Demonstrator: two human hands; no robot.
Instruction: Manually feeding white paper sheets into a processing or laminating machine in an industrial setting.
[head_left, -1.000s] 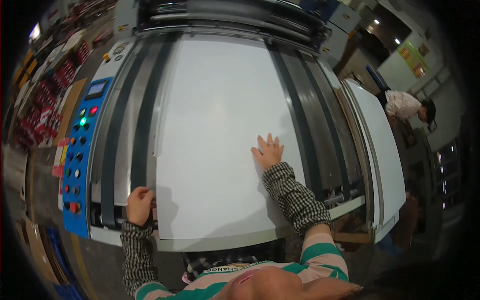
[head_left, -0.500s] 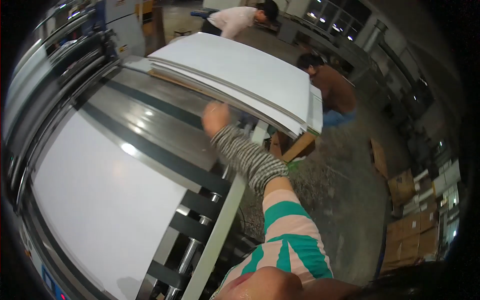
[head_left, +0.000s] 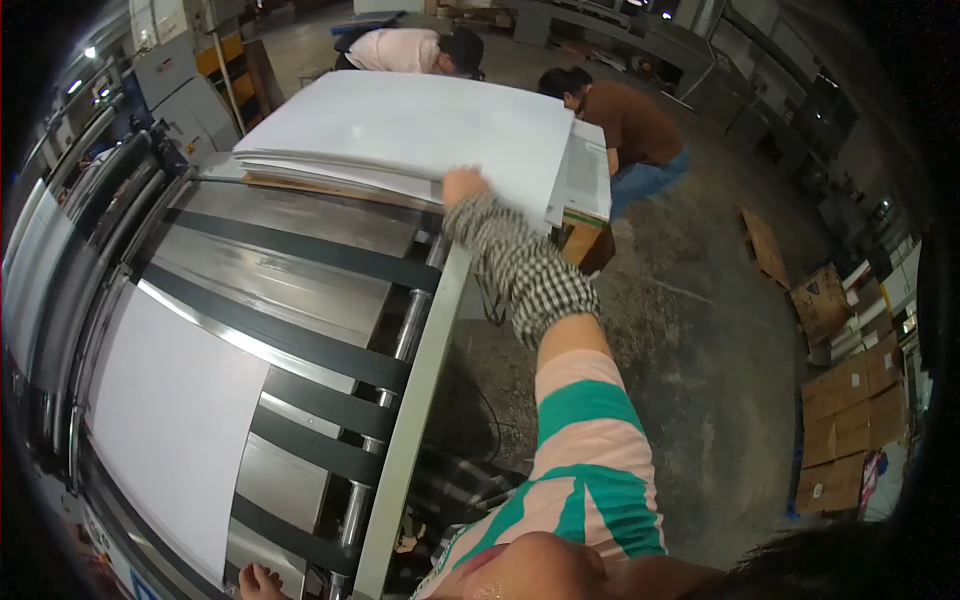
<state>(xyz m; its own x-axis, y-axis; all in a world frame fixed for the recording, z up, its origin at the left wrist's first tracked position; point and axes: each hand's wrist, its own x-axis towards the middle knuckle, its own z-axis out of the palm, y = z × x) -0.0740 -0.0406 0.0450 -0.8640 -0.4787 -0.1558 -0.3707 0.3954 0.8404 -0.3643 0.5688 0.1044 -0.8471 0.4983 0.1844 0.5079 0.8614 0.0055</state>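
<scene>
A large stack of white sheets [head_left: 400, 120] lies on a wooden base beyond the machine. My right hand [head_left: 465, 183] is at its near edge, closed over the sheets there; its fingertips are hidden, and a checked sleeve cover is on the forearm. Below, another white sheet [head_left: 170, 420] lies flat on the dark belts [head_left: 320, 440] of the feed table. By that sheet's near corner, my left hand [head_left: 262, 582] just shows at the lower edge, fingers loosely bent and apart, with nothing seen in them.
A pale metal rail [head_left: 415, 430] edges the feed table. Rollers [head_left: 100, 240] stand at the left. Beyond the stack, one person in a light top [head_left: 395, 50] and another in brown [head_left: 635, 120] bend down. Cardboard boxes [head_left: 850, 400] stand at the right.
My right hand has moved from above the belts to the stack's near edge. The sheet on the belts lies farther left in view, and my left hand has come into view.
</scene>
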